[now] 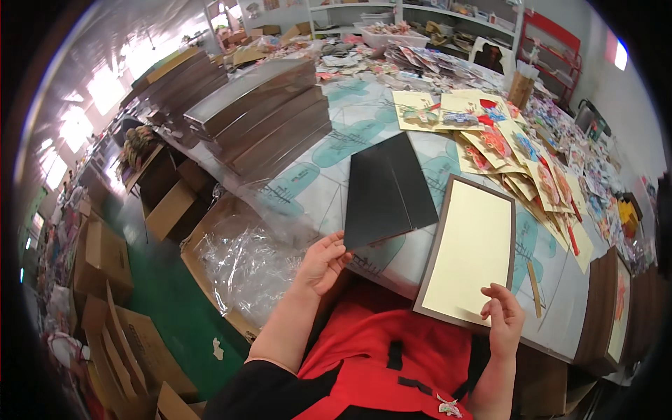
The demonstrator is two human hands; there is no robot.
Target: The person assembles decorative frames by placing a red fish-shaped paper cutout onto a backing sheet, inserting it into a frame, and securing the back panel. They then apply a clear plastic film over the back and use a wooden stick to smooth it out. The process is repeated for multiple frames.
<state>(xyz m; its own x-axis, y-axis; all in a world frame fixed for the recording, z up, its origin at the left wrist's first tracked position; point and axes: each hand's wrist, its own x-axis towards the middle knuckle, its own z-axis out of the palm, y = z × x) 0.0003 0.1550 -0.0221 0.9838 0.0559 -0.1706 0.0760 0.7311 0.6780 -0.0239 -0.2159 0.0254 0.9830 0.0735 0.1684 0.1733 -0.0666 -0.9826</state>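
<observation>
My left hand (pixel 323 264) is closed on the near left corner of a flat black board (pixel 388 189), which slants over the patterned table cover. A thin pale line crosses the board's surface. To the right, a shallow brown frame (pixel 428 280) with a cream panel (pixel 470 241) inside it reaches over the table's front edge. Above the panel's near right corner is my right hand (pixel 504 313), its fingers loosely bent and apart, with nothing visible in them. Whether its fingertips touch the panel cannot be made out.
Tall stacks of plastic-wrapped brown frames (pixel 262 112) stand at the back left. Cream cards with colourful figures (pixel 500 143) overlap at the right, near a thin wooden strip (pixel 535 288). Left of me, a carton (pixel 203 273) holds clear plastic film. More framed pieces (pixel 607 308) stand at the right edge.
</observation>
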